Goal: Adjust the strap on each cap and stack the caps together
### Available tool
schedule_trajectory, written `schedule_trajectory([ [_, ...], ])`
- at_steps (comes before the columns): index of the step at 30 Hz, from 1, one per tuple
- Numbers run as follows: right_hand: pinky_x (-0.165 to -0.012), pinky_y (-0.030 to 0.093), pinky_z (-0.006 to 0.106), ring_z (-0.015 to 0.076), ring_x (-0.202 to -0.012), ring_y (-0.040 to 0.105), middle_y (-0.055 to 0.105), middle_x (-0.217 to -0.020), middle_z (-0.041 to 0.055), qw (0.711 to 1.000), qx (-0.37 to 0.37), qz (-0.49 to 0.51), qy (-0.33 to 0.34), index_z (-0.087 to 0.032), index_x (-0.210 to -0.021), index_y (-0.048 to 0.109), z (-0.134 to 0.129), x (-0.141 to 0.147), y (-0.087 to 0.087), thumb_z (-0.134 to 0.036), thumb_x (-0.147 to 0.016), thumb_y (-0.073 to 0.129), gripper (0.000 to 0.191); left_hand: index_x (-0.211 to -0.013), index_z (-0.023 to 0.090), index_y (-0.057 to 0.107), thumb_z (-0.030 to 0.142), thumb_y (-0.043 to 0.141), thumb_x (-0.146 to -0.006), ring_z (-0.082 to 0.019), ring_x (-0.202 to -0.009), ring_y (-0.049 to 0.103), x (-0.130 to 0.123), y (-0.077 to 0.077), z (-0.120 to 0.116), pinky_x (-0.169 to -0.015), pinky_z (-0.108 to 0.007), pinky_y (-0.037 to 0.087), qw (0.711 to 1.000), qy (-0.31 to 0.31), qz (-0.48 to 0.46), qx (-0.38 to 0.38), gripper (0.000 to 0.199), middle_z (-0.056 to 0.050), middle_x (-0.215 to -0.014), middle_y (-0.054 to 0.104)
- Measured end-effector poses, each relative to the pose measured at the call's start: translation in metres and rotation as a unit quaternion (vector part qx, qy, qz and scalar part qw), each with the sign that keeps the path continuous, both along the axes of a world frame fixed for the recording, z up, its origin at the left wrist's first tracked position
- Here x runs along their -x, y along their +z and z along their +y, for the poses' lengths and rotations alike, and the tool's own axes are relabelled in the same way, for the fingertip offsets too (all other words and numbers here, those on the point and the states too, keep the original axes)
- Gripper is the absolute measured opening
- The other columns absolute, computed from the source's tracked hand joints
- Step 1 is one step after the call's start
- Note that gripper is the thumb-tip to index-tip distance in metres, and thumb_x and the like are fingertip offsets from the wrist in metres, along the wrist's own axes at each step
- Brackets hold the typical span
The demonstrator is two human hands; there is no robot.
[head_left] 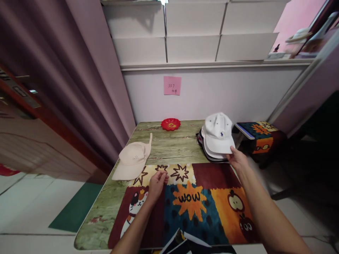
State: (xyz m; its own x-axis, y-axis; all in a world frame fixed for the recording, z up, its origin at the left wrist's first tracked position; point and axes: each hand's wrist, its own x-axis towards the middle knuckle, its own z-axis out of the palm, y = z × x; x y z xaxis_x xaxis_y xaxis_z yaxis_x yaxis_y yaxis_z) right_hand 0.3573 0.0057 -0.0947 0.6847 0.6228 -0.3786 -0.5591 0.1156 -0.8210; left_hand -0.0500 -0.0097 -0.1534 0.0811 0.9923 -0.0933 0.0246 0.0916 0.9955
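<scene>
A stack of caps stands at the table's right back, with a white cap on top bearing a small dark logo. My right hand pinches the brim of that top cap at its right front edge. Darker caps show beneath it. My left hand hovers or rests over the patterned mat, fingers curled together, with nothing visible in them. To its left a cream cap lies on the table, brim toward the front left and strap pointing back.
On the green wood-look table, a red scalloped dish sits near the wall. A pink note is stuck above it. At right is a stool with a patterned cover. Purple curtains hang at left.
</scene>
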Motion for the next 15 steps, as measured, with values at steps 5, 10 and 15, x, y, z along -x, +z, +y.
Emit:
schedule_trajectory([
  [5,-0.061,0.062,0.022,0.0126,-0.065,0.069,0.071,-0.075,-0.0004,1.000,0.025,-0.015,0.009,-0.021,-0.082,0.061,-0.008,-0.004,-0.031,-0.009,-0.083,0.065,0.013,-0.089,0.018,0.068,0.052,0.068,-0.080,-0.019,-0.069,0.065,0.002,-0.005,-0.001,-0.067,-0.032,0.053,0.999,-0.012,0.015,-0.026,0.034,-0.003,-0.074,0.069],
  [10,-0.064,0.062,0.025,0.0132,-0.066,0.069,0.073,-0.080,0.0011,0.996,0.021,-0.076,0.042,-0.020,-0.089,0.065,-0.010,-0.016,-0.032,-0.017,-0.080,0.070,0.010,-0.088,0.019,0.068,0.053,0.068,-0.080,-0.021,-0.070,0.066,0.002,-0.006,-0.002,-0.068,-0.033,0.054,0.999,-0.010,0.022,-0.034,0.035,-0.004,-0.076,0.070],
  [15,-0.063,0.060,0.034,0.0191,-0.068,0.067,0.072,-0.083,0.0068,0.975,0.087,-0.199,0.047,-0.017,-0.094,0.068,-0.018,-0.019,-0.045,-0.025,-0.074,0.072,0.022,-0.089,0.020,0.068,0.050,0.066,-0.081,-0.021,-0.070,0.065,0.002,-0.005,-0.004,-0.069,-0.034,0.054,0.998,-0.012,0.038,-0.047,0.031,-0.004,-0.076,0.070],
])
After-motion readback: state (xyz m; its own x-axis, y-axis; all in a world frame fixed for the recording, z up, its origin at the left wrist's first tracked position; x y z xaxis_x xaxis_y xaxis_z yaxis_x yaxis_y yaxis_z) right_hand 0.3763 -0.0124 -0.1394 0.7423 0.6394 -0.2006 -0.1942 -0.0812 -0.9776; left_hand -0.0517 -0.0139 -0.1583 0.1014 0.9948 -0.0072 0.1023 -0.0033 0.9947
